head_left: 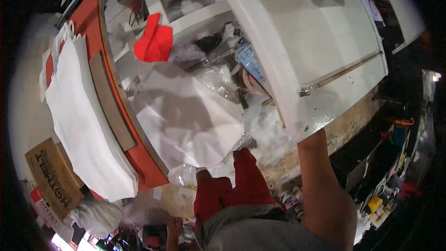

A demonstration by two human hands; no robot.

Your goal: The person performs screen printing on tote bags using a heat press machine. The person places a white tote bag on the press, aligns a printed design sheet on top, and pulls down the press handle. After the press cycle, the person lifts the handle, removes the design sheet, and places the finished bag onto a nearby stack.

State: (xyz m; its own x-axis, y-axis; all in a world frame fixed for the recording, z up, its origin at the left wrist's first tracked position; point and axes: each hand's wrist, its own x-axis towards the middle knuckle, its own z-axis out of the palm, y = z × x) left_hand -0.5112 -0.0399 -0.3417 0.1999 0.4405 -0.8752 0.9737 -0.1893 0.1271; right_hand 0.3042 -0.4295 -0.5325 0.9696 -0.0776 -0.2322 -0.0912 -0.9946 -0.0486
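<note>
My left hand (pixel 174 226) hangs low at the bottom edge, fingers appearing curled; what it holds, if anything, is unclear. My right forearm (pixel 320 176) rises to the near edge of a white hinged panel (pixel 348 42), where the hand disappears. Before my legs, a crumpled white sheet (pixel 186 116) lies with clear plastic inside an open white frame. A red cloth piece (pixel 153 42) rests above it. Left of these, a stack of white sheets (pixel 86 116) lies on a red board with a grey strip (pixel 111 97).
A cardboard box (pixel 53 176) and bagged material (pixel 95 218) sit at lower left. A blue package (pixel 251 62) and scraps lie inside the frame. Black boxes (pixel 357 167) and small clutter stand along the right. A curved metal rail (pixel 79 0) runs along the upper left.
</note>
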